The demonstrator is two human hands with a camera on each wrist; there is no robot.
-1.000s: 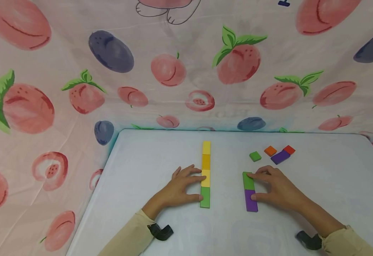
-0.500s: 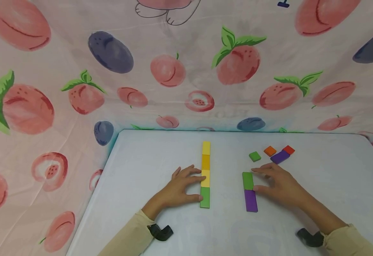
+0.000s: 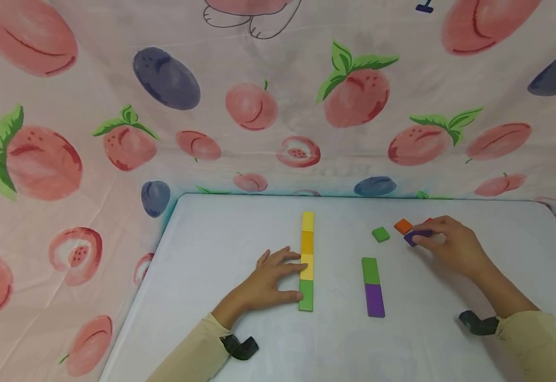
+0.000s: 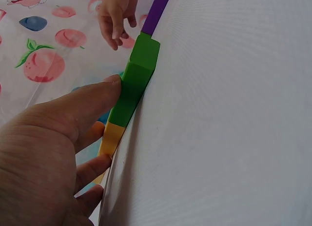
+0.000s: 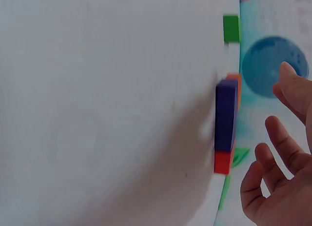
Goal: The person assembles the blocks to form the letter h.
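Note:
In the head view my left hand (image 3: 276,279) rests against the left side of a column of flat blocks, its fingers extended. Its thumb touches the green block (image 4: 134,92), and its fingers lie beside the pale yellow block (image 3: 307,267). My right hand (image 3: 454,245) is over a purple block (image 5: 225,116) at the back right. From the head, thumb and fingertips seem to flank that block. The right wrist view shows the fingers parted and clear of it. A shorter row, a green block (image 3: 371,270) above a purple block (image 3: 375,301), stands between the hands.
At the back right lie a small green block (image 3: 380,234), an orange block (image 3: 403,226) and a red block (image 5: 223,162), the red one mostly hidden from the head view. A fruit-print cloth (image 3: 297,63) rises behind the white table (image 3: 220,228).
My right hand has let go of the shorter row and moved back and to the right, over the loose purple block. My left hand has stayed in place.

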